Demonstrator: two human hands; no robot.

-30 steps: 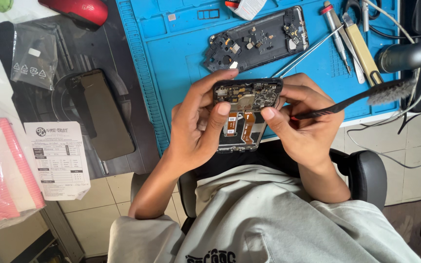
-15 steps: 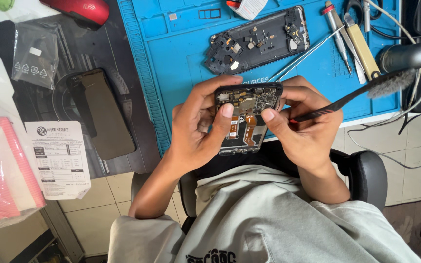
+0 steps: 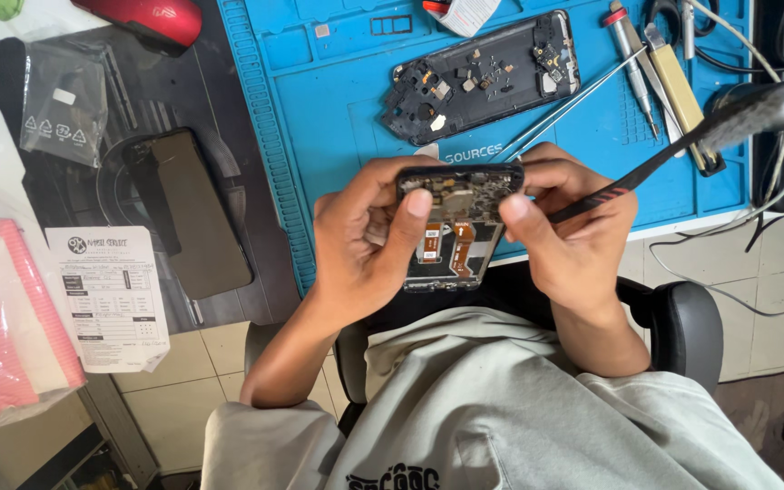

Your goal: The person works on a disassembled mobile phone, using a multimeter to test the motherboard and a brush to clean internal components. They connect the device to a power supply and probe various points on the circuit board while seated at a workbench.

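An opened smartphone (image 3: pixel 457 218) with exposed circuit board and orange flex cables is held upright over my lap. My left hand (image 3: pixel 365 245) grips its left side, thumb pressed on the upper board. My right hand (image 3: pixel 573 236) supports the right edge and also holds a long black brush (image 3: pixel 682 150), whose bristled end points up to the right. On the blue repair mat (image 3: pixel 338 100) behind lies a black phone frame (image 3: pixel 483 77) with small parts on it.
A dark phone screen panel (image 3: pixel 194 213) lies on a black pad at left, beside a printed paper slip (image 3: pixel 111 295), a clear plastic bag (image 3: pixel 67 102) and a pink tissue pack (image 3: pixel 2 336). Screwdrivers and tweezers (image 3: pixel 632 63) lie at the mat's right. A chair armrest (image 3: pixel 687 327) sits below.
The phone and both hands stay in nearly the same place. The brush has tilted slightly, its bristled end rising.
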